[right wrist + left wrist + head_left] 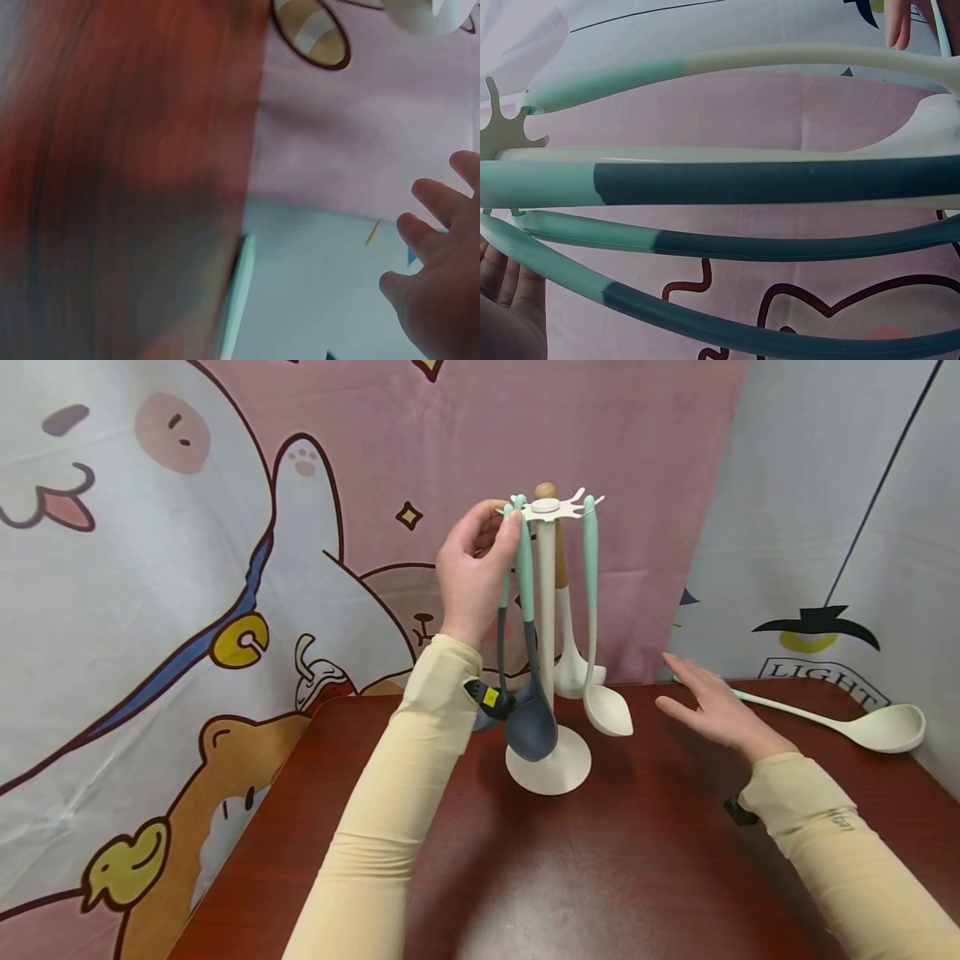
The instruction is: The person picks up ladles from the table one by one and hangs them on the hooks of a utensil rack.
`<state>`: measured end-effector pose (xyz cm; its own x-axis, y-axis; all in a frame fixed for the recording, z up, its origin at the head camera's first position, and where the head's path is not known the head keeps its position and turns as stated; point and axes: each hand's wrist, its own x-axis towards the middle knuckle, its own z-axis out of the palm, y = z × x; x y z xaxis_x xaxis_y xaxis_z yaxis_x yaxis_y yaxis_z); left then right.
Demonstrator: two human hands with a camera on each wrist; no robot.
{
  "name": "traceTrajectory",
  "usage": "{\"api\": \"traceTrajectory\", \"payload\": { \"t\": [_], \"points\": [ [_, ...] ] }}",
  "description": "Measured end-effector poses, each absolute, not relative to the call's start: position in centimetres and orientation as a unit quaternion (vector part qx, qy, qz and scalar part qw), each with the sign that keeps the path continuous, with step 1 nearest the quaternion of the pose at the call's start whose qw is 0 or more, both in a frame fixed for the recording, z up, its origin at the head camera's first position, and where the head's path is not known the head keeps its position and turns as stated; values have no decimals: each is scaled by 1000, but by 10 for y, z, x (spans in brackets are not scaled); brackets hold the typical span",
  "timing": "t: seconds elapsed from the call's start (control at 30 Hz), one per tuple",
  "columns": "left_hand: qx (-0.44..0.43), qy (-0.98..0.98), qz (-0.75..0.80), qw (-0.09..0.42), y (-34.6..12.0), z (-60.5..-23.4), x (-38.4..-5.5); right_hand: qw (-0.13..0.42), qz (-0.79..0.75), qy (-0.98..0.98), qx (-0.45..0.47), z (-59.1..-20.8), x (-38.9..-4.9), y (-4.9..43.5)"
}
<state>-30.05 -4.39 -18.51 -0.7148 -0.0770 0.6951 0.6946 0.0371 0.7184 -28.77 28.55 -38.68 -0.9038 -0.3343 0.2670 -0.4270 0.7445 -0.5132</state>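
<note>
A cream utensil stand (547, 610) rises from a round base, and its top carries several hanging utensils. My left hand (480, 560) is at the left side of the top, thumb and fingers pinching the mint handle end of a dark utensil (727, 326) whose head is mostly hidden behind my wrist. Right beside it hangs a dark ladle (532, 727) with a mint handle. A cream pointed-lip ladle (609, 710) hangs at the right. My right hand (708, 706) is held over the table with spread fingers and nothing in it, overlapping the handle of a cream ladle (888, 728).
Behind the stand's post hangs a white utensil with a wooden handle (561, 560). The reddish-brown table (600, 877) backs onto a printed cloth (622, 435). The loose cream ladle lies along the table's back right edge.
</note>
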Motion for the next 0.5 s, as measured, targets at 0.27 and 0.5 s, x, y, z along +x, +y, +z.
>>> {"api": "traceTrajectory", "payload": {
  "t": [0.27, 0.5],
  "points": [
    [-229, -660, -651, 296, -44, -177, -282, 76, 239, -953, 171, -394, -286, 309],
    [-232, -661, -650, 294, -44, -184, -298, 50, 182, -973, 136, -403, -288, 334]
  ]
}}
